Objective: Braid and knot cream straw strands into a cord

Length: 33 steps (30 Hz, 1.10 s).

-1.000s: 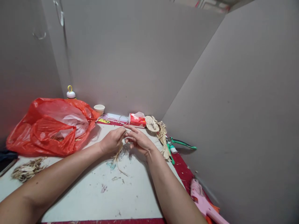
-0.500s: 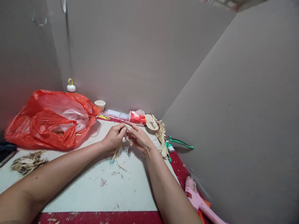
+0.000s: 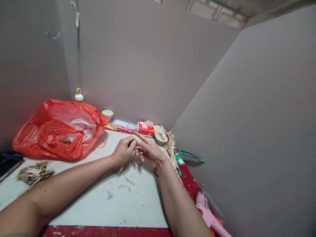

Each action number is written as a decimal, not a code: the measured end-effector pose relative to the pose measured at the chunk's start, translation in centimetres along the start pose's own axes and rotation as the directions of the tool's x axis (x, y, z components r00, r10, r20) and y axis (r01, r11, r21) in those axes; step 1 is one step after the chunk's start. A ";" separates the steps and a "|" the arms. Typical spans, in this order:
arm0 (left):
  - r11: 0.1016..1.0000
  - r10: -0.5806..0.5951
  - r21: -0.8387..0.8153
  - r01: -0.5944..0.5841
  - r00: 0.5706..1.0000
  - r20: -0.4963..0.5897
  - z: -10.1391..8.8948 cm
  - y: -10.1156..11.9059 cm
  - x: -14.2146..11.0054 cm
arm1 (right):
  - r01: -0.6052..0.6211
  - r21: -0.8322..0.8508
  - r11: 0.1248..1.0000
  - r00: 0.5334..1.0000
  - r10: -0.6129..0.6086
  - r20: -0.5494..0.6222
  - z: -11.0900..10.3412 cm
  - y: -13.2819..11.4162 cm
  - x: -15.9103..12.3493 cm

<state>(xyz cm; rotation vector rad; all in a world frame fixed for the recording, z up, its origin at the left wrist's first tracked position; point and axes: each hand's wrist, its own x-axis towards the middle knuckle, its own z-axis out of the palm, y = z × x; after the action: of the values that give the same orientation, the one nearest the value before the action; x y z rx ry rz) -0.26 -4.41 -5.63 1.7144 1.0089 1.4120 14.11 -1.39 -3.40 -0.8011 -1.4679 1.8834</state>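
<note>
Straw strands (image 3: 121,169): trail from beneath the left hand (image 3: 124,151), in front of the red tissue pack (image 3: 145,130) and left of it; upper part hidden by the fingers.

Left hand: closed in a narrow pinch on the strands.

Right hand (image 3: 150,153): set with thumb at the left fingertips, forefinger extended, other fingers loosely curled; cannot tell of any grip.

Red curved piece (image 3: 156,171): in front of the pack, largely covered by the right wrist.

Right of the pack: woven straw round (image 3: 161,134), just beside; straw bundle (image 3: 170,144); green-handled cutters (image 3: 191,154); small white-and-green container (image 3: 181,161); well forward, pink tool (image 3: 208,212).

Left of the pack: slender white rods (image 3: 120,124), near; paper cup (image 3: 107,115); red plastic bag (image 3: 49,138), bulky, with bottle (image 3: 79,97) behind, partly hidden; dry fibre heap (image 3: 36,173), far forward.

Under the pack's row and along the near edge: red surface (image 3: 106,231), littered with straw bits.

In front of the pack: white board (image 3: 103,204), stained and flecked.

Behind the pack: plain grey wall (image 3: 148,65).
</note>
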 end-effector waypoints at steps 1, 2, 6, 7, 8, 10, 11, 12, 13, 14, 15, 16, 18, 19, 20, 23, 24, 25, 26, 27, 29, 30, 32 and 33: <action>1.000 0.002 0.015 -0.002 1.000 -0.002 -0.1 -0.2 0.1 | -0.002 -0.009 1.000 1.000 0.002 0.003 0.2 -0.1 -0.1; 1.000 -0.003 0.026 0.003 1.000 -0.019 -0.3 -0.4 0.3 | -0.002 -0.022 1.000 1.000 0.002 0.018 0.4 -0.2 -0.3; 0.996 0.004 0.083 0.018 0.969 -0.248 -2.2 -0.8 1.5 | 0.016 -0.078 0.997 0.988 -0.004 0.155 2.0 -1.0 -0.8; 0.994 0.033 0.106 -0.004 0.961 -0.275 -2.7 -0.8 1.8 | 0.029 -0.075 0.997 0.988 -0.017 0.154 2.4 -1.2 -0.7; 0.992 0.065 0.121 -0.032 0.958 -0.278 -3.0 -0.7 1.9 | 0.051 -0.061 0.997 0.992 -0.043 0.117 2.7 -1.3 -0.6; 0.987 0.111 0.135 -0.082 0.969 -0.221 -3.3 -0.6 1.9 | 0.120 -0.028 0.992 0.991 -0.122 -0.057 2.9 -1.2 0.1; 0.986 0.123 0.133 -0.101 0.977 -0.175 -3.2 -0.6 1.8 | 0.157 -0.026 0.987 0.975 -0.159 -0.157 2.8 -1.0 0.5; 0.985 0.130 0.130 -0.113 0.984 -0.125 -3.0 -0.6 1.6 | 0.190 -0.038 0.981 0.951 -0.194 -0.239 2.7 -0.7 0.9; 0.985 0.131 0.126 -0.121 0.988 -0.078 -2.8 -0.6 1.3 | 0.218 -0.064 0.974 0.929 -0.228 -0.291 2.5 -0.4 1.3; 0.985 0.130 0.123 -0.124 0.991 -0.039 -2.5 -0.6 1.1 | 0.243 -0.103 0.964 0.912 -0.264 -0.314 2.3 -0.1 1.5; 0.985 0.127 0.121 -0.125 0.992 -0.011 -2.3 -0.6 1.0 | 0.268 -0.147 0.952 0.900 -0.302 -0.315 2.1 0.2 1.7; 0.986 0.123 0.116 -0.123 0.992 0.010 -2.1 -0.6 0.9 | 0.294 -0.192 0.936 0.889 -0.342 -0.305 2.0 0.3 1.8; 0.990 0.111 0.084 -0.113 0.993 0.030 -1.9 -0.6 0.9 | 0.342 -0.268 0.901 0.859 -0.415 -0.301 2.2 0.5 1.9; 0.993 0.105 0.059 -0.106 0.994 0.025 -1.8 -0.6 0.9 | 0.356 -0.294 0.887 0.841 -0.441 -0.312 2.4 0.5 1.9; 0.995 0.096 0.033 -0.097 0.995 0.016 -1.8 -0.6 1.0 | 0.366 -0.309 0.878 0.825 -0.460 -0.329 2.7 0.5 2.0; 0.997 0.079 0.011 -0.079 0.997 -0.023 -2.0 -0.3 1.0 | 0.359 -0.246 0.900 0.806 -0.432 -0.406 3.4 0.8 2.4; 0.994 0.099 0.047 -0.099 0.995 -0.009 -2.1 -0.2 1.0 | 0.340 -0.193 0.920 0.813 -0.391 -0.432 3.5 0.9 2.5; 0.986 0.134 0.099 -0.135 0.991 0.023 -2.3 0.0 1.1 | 0.313 -0.142 0.939 0.820 -0.343 -0.458 3.4 1.0 2.6; 0.972 0.171 0.156 -0.177 0.984 0.050 -2.5 0.1 1.1 | 0.288 -0.110 0.951 0.819 -0.304 -0.487 3.1 1.0 2.6; 0.955 0.200 0.209 -0.208 0.978 0.062 -2.7 0.2 1.2 | 0.277 -0.102 0.956 0.801 -0.288 -0.525 2.7 0.8 2.5; 0.935 0.198 0.294 -0.198 0.980 0.029 -3.0 0.0 1.4 | 0.314 -0.146 0.938 0.714 -0.335 -0.615 1.6 0.2 2.1; 0.930 0.160 0.337 -0.148 0.987 -0.008 -3.1 -0.4 1.5 | 0.359 -0.178 0.916 0.652 -0.382 -0.655 1.0 -0.3 1.7; 0.891 0.033 0.455 -0.006 0.998 -0.051 -3.2 -1.5 1.6 | 0.430 -0.234 0.872 0.561 -0.461 -0.687 0.0 -1.3 1.1; 0.847 -0.044 0.527 0.064 0.998 -0.050 -3.2 -2.2 1.6 | 0.435 -0.252 0.865 0.549 -0.477 -0.686 -0.4 -1.6 0.8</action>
<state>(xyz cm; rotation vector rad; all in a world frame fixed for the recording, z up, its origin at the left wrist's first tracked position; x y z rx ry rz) -3.55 -1.93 -6.27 2.0253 1.5658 1.1950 14.02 -0.21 -1.97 -0.9341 -1.0454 0.9295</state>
